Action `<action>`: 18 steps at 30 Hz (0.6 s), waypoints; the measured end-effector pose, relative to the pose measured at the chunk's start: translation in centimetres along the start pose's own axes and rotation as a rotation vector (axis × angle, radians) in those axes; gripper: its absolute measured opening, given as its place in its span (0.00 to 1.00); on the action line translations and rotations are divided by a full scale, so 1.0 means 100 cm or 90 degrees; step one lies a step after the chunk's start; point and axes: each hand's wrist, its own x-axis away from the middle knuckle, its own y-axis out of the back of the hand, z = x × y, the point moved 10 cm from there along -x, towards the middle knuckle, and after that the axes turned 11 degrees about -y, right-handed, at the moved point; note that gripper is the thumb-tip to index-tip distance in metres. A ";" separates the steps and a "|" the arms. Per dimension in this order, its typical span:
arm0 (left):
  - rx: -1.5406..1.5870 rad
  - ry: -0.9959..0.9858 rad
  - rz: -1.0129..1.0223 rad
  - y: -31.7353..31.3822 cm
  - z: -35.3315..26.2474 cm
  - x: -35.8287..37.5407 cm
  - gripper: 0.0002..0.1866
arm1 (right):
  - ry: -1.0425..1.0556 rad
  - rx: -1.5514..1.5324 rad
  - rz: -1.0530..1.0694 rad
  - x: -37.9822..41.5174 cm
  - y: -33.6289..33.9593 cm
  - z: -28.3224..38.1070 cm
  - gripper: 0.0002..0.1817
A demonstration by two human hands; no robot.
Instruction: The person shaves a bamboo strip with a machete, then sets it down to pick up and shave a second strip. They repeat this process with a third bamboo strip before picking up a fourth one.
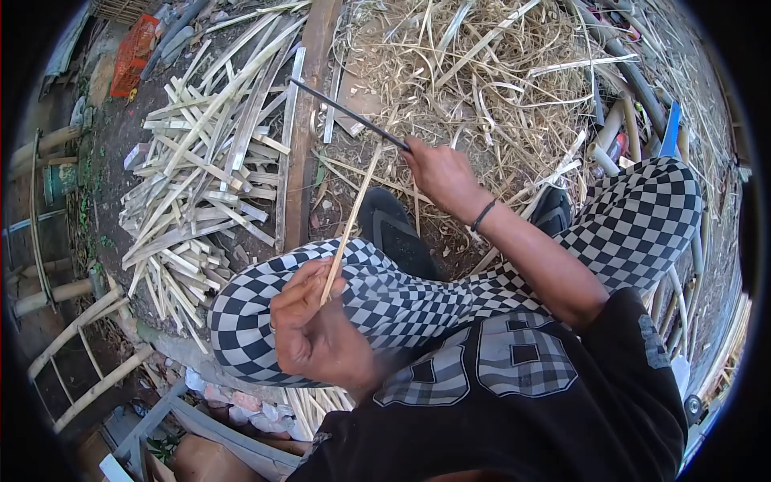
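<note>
- The bamboo strip (351, 217) is thin and pale; its long axis runs from about 7 o'clock at the lower end to 1 o'clock at the upper end, steeply tilted, tip near the blade.
- The strip lies between the two hands, above the left knee of the checkered trousers (385, 297), lower end in the left hand.
- The knife (349, 115) is dark and narrow; its blade points to 10 o'clock and its long axis runs 10 to 4 o'clock.
- The knife handle is hidden inside the right fist; whether the blade edge touches the strip's tip cannot be told.
- The left hand (313, 325) sits at 7 o'clock of centre, fingers curled and pinching the strip's lower end, back of hand to the camera.
- The right hand (440, 173) sits at 12 o'clock of centre, clenched round the knife, forearm stretched out from the body, a dark band at the wrist.
- The pile of split bamboo slats (205, 161) lies at 10 o'clock; loose bamboo shavings (482, 72) cover the ground at 12 to 1 o'clock.
- The lens edge darkens the outer ring of the view.
</note>
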 end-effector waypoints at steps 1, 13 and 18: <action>0.003 -0.003 0.000 0.001 -0.001 0.000 0.08 | -0.027 0.040 0.001 -0.004 0.002 -0.007 0.10; 0.024 0.015 -0.012 0.004 0.003 0.002 0.08 | 0.033 0.057 -0.022 0.006 0.004 0.015 0.12; 0.009 -0.005 0.014 0.007 -0.006 0.004 0.07 | -0.003 0.007 -0.067 -0.015 -0.005 -0.017 0.11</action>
